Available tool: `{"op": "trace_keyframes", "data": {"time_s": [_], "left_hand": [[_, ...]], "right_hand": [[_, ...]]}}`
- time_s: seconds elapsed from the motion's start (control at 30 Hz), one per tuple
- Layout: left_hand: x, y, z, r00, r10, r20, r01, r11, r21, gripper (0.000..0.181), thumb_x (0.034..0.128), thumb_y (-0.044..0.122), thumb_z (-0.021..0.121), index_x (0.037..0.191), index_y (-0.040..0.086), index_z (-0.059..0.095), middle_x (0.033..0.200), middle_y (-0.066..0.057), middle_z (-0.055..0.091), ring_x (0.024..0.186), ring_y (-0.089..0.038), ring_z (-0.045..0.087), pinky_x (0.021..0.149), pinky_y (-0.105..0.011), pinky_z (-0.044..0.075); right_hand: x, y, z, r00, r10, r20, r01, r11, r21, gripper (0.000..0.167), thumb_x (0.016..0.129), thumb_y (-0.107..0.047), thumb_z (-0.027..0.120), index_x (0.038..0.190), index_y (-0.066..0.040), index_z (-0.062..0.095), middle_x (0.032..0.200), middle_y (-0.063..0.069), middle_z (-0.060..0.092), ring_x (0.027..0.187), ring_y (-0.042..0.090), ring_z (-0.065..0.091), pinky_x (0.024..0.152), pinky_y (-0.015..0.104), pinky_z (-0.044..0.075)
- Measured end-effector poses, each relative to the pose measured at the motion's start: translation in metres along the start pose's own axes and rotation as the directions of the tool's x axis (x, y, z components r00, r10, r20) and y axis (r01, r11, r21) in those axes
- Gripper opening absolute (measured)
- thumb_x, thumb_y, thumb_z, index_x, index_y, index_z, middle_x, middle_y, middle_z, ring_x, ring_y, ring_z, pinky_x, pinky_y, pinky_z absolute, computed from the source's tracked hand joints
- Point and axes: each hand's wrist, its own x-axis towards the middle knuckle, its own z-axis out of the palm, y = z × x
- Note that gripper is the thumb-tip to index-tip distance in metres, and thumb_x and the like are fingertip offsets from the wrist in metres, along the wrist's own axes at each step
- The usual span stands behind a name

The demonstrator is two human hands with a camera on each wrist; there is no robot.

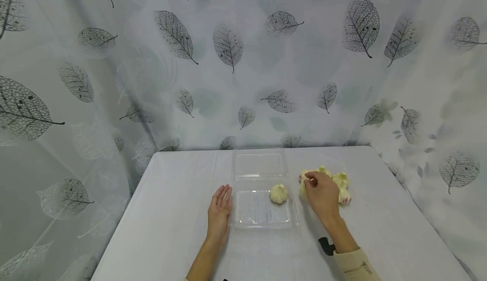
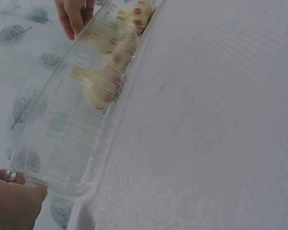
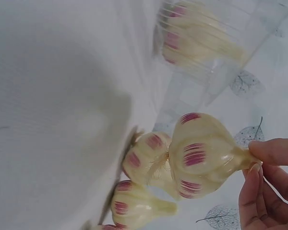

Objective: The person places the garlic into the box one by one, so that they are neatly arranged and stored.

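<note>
My right hand (image 1: 323, 194) pinches a garlic bulb (image 3: 201, 155) by its stem, between thumb and fingertips. The bulb is cream with purple streaks and hangs beside other garlic bulbs (image 3: 139, 203) on the table. My left hand (image 1: 218, 213) rests against the left edge of a clear plastic container (image 1: 249, 207), fingers nearly straight in the head view. In the left wrist view, this hand (image 2: 14, 203) touches the container's corner. One garlic bulb (image 1: 279, 194) sits inside the container, at its right side.
The container's clear lid (image 1: 260, 165) lies folded back toward the rear. More garlic (image 1: 342, 186) lies to the right of the container on the white-covered table (image 1: 175, 230). A leaf-printed curtain (image 1: 251, 82) hangs behind and around the table.
</note>
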Motion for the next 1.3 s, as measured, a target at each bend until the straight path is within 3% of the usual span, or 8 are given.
{"op": "trace_keyframes", "data": {"time_s": [0.37,0.47,0.6,1.13,1.3], "left_hand": [[-0.001,0.001,0.001,1.000,-0.006,-0.009,0.006,1.000,-0.001,0.067,0.0992,-0.021,0.037,0.162,-0.001,0.021,0.168,-0.017,0.029,0.157,-0.027,0.028,0.122,-0.026,0.035],[-0.001,0.001,0.001,1.000,-0.006,-0.006,0.006,1.000,-0.004,0.068,0.0985,-0.021,0.036,0.162,-0.001,0.021,0.168,-0.017,0.028,0.157,-0.028,0.028,0.122,-0.026,0.034],[-0.001,0.002,0.001,1.000,-0.008,-0.008,0.008,1.000,-0.008,0.069,0.0975,-0.022,0.035,0.162,-0.001,0.021,0.168,-0.017,0.029,0.156,-0.027,0.028,0.122,-0.026,0.034],[-0.001,0.002,0.001,1.000,-0.009,-0.006,0.009,1.000,0.000,0.070,0.0970,-0.022,0.035,0.162,-0.001,0.021,0.168,-0.015,0.029,0.157,-0.027,0.028,0.123,-0.028,0.033],[-0.001,0.001,0.000,1.000,-0.006,-0.005,0.006,1.000,-0.004,0.070,0.0968,-0.022,0.035,0.162,0.000,0.022,0.168,-0.015,0.029,0.157,-0.026,0.028,0.124,-0.029,0.032]], "right_hand": [[0.005,-0.020,-0.014,0.999,-0.027,-0.043,0.028,1.000,0.012,0.016,0.083,0.002,0.082,0.099,-0.002,0.079,0.085,0.011,0.074,0.070,0.024,0.068,0.062,0.043,0.057],[0.006,-0.023,-0.016,0.998,-0.044,-0.047,0.045,0.999,0.017,0.017,0.083,0.002,0.082,0.099,-0.002,0.079,0.086,0.010,0.075,0.070,0.023,0.068,0.063,0.029,0.055],[0.007,-0.027,-0.018,0.996,-0.071,-0.054,0.073,0.997,0.036,0.018,0.082,0.004,0.082,0.099,-0.002,0.079,0.088,0.009,0.075,0.070,0.021,0.069,0.064,0.020,0.052],[0.007,-0.043,-0.019,0.989,-0.132,-0.069,0.137,0.988,0.072,0.021,0.081,0.007,0.082,0.099,-0.002,0.078,0.088,0.008,0.075,0.070,0.018,0.069,0.063,0.023,0.056],[0.008,-0.046,-0.018,0.990,-0.130,-0.058,0.134,0.989,0.067,0.021,0.081,0.005,0.083,0.100,-0.001,0.078,0.091,0.009,0.075,0.071,0.019,0.069,0.062,0.029,0.057]]}}
